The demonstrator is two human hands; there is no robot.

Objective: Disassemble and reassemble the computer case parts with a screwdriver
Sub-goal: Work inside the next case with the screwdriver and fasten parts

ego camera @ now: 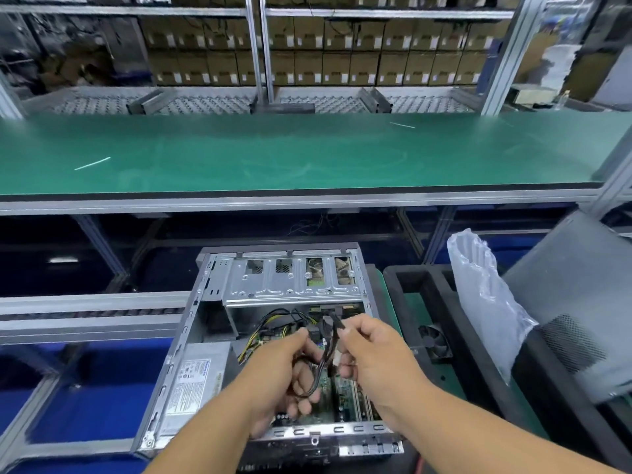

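Black internal cable bundle (319,366) held over the open grey metal computer case (273,340): left hand (290,374) grips its lower loop, right hand (371,350) pinches the upper connector end, long axis running upward between the fingers.

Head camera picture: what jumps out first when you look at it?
First, the two hands, left hand and right hand, low in the middle, both pinching dark cables over the open computer case. Inside it you see a silver drive cage at the far end and a power supply on the left. Beyond stretches a long green workbench.
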